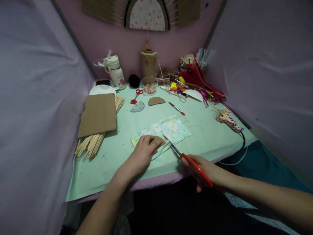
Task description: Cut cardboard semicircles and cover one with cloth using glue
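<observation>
A piece of light blue floral fabric (179,127) lies near the table's front edge. My left hand (145,148) presses a brown cardboard half circle (157,142) down on it, the fingers bent over the card. In my right hand (201,168) is a pair of scissors (197,168) with red handles, its blades reaching to the fabric just right of the card. A cut strip of the fabric hangs toward the front edge. Beyond the fabric lie a second cardboard half circle (156,101) and a red-capped pen (176,108).
At left, a cardboard sheet (99,114) rests on bamboo sticks (91,147). A protractor (137,107), small red scissors (139,92), a bead tub (149,86), a twine spool (149,63) and a bottle (116,73) stand farther back. A glue gun (228,120) lies at right.
</observation>
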Demonstrator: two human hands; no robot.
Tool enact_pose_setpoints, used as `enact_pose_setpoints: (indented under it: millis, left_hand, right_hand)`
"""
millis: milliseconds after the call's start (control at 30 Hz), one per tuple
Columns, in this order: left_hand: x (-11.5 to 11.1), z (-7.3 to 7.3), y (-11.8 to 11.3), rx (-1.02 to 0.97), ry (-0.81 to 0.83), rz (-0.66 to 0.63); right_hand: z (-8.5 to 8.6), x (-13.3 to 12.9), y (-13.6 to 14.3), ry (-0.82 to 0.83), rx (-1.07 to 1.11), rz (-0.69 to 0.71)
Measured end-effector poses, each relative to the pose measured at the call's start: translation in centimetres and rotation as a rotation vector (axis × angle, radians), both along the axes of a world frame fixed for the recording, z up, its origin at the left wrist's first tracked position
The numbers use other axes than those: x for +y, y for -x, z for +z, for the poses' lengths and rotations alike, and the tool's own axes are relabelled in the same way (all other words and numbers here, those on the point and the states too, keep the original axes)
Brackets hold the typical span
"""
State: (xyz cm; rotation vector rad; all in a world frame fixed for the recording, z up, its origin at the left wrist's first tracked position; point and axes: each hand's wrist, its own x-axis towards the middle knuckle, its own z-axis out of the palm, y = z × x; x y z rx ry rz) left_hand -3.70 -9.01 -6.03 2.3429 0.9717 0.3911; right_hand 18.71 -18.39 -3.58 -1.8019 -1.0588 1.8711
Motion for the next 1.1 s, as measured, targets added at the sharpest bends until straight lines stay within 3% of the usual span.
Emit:
enact_pose_setpoints:
  millis: [433, 1100]
  left_hand:
    - [0.3, -0.9, 0.2, -0.012, -0.049, -0.014]
    - [0.5, -1.3, 0.3, -0.042, -0.065, -0.016]
  right_hand:
    - [0.0, -0.2, 0.2, -0.007, -0.036, 0.052]
    - [1.5, 2.4, 0.6, 0.013, 0.03, 0.045]
